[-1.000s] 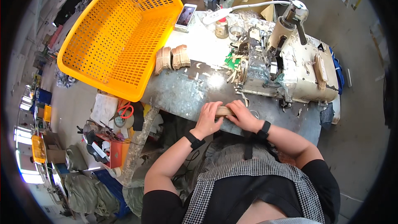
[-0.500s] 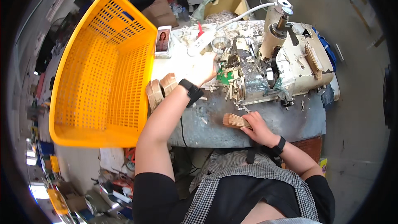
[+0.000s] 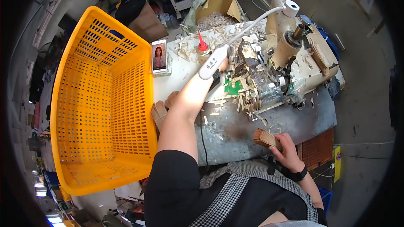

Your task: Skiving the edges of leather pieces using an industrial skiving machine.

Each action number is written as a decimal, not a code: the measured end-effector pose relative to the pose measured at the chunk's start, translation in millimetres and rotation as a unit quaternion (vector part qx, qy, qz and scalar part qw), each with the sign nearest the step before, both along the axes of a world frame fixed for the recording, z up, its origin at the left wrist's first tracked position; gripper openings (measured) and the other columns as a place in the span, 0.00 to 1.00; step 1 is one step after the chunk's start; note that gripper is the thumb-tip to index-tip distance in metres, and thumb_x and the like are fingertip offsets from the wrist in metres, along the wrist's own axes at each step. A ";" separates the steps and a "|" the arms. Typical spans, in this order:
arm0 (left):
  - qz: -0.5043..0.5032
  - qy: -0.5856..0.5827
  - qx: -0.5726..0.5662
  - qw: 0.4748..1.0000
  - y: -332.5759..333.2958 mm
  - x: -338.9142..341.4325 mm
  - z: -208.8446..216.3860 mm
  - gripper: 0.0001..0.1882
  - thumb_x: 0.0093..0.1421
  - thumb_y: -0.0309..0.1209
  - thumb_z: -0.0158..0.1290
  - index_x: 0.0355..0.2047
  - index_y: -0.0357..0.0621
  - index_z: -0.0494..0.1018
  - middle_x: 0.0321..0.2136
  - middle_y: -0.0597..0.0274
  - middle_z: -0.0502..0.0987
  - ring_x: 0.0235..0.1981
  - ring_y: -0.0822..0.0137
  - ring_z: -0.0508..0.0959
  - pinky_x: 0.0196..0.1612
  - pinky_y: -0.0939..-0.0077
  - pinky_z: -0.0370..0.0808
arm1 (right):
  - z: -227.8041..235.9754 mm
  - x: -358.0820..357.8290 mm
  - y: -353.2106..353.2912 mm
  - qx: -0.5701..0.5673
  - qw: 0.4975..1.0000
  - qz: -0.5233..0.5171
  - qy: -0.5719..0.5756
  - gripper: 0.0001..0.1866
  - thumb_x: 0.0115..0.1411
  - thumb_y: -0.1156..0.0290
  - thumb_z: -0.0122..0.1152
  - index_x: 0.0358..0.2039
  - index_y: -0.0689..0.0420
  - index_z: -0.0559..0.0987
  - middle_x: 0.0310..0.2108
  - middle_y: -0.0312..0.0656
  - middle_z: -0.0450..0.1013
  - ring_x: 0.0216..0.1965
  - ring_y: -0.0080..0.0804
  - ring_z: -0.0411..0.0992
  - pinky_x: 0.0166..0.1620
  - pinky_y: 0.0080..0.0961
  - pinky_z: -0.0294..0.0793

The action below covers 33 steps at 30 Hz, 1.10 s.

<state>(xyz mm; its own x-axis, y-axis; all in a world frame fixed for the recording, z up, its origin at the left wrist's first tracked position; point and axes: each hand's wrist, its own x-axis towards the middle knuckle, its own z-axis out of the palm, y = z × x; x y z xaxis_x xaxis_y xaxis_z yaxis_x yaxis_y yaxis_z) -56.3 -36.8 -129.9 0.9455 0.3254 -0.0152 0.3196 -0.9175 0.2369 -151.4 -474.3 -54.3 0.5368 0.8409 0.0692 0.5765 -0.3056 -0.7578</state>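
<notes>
Near the front edge of the bench [image 3: 229, 145], the grip of the right hand [image 3: 288, 153] clasps a bundle of tan strips [image 3: 265, 138], with a broad gap between it and the left forearm [image 3: 188, 103]. The left hand [image 3: 225, 64], beside the machine [image 3: 283, 44], is mostly hidden by the white lamp [image 3: 213, 61], so I cannot tell its grip. A yellow crate [image 3: 132, 120] borders the bench's left side; the far sack [image 3: 229, 1] holds pale scraps [image 3: 215, 21].

1. The white lamp head [image 3: 213, 62] hides most of my left hand [image 3: 225, 64]; I can't tell its grip.
2. My left forearm [image 3: 188, 101] partly covers the tan bundles [image 3: 159, 112].
3. My right hand [image 3: 288, 153] covers one end of the strip stack [image 3: 265, 137].
</notes>
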 end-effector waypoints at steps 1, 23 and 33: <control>0.007 -0.065 -0.024 0.998 -4.5 -7.3 3.5 0.14 0.49 0.27 0.56 0.38 0.40 0.76 0.38 0.45 0.78 0.43 0.47 0.77 0.46 0.58 0.73 | 1.7 2.1 -1.4 -0.004 1.000 -0.005 0.004 0.19 0.53 0.71 0.64 0.45 0.61 0.71 0.37 0.49 0.68 0.40 0.48 0.67 0.42 0.35 0.67; -0.234 -0.035 -0.410 0.881 -218.1 -158.2 119.7 0.41 0.55 0.36 0.60 0.64 0.37 0.53 0.51 0.45 0.70 0.51 0.52 0.73 0.54 0.65 0.69 | 16.2 79.6 41.4 0.052 0.916 0.191 0.349 0.15 0.60 0.66 0.63 0.43 0.60 0.72 0.39 0.38 0.73 0.39 0.21 0.69 0.42 0.22 0.70; -0.039 -0.109 -0.507 0.854 -188.2 -141.2 107.4 0.13 0.61 0.32 0.55 0.43 0.37 0.73 0.32 0.63 0.78 0.34 0.75 0.75 0.40 0.79 0.72 | 25.9 120.0 60.3 0.122 0.963 0.061 0.233 0.12 0.60 0.65 0.63 0.38 0.58 0.72 0.28 0.31 0.70 0.30 0.16 0.67 0.34 0.17 0.68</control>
